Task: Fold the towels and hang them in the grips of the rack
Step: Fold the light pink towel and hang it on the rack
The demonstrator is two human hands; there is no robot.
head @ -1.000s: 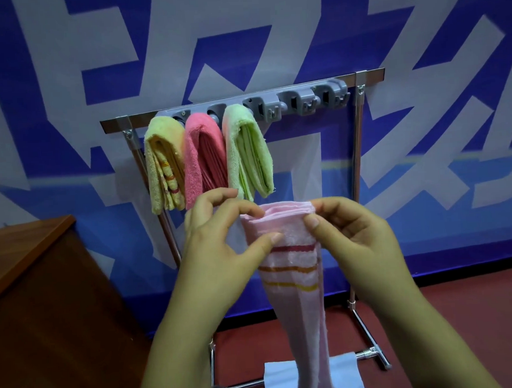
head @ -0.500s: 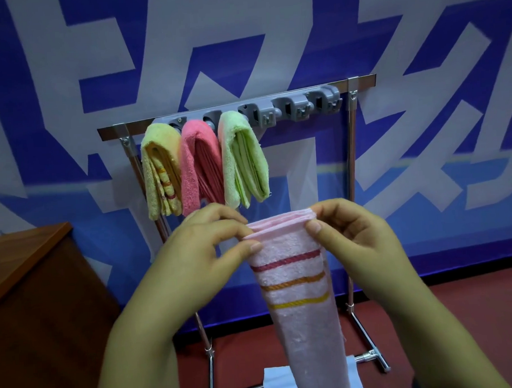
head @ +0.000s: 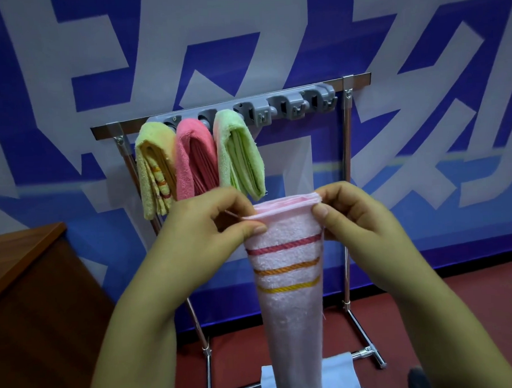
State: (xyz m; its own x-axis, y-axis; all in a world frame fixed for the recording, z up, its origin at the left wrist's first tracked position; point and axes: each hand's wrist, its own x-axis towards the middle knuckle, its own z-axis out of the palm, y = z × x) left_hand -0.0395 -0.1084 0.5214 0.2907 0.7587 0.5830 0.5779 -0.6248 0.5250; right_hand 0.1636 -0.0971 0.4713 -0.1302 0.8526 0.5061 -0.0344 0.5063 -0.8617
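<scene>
Head view: folded pale pink towel (head: 288,283) hanging between left hand (head: 205,240) and right hand (head: 360,227), top edge pinched by both, in front of rack (head: 347,166); yellow towel (head: 154,172), pink towel (head: 193,158), green towel (head: 240,153) hung in grips.

A folded towel (head: 288,280) is pinched between the fingers (head: 244,223) of both hands. Behind the fingers a rack (head: 347,166) is placed; three towels (head: 197,161) are hung above the left fingers.
</scene>
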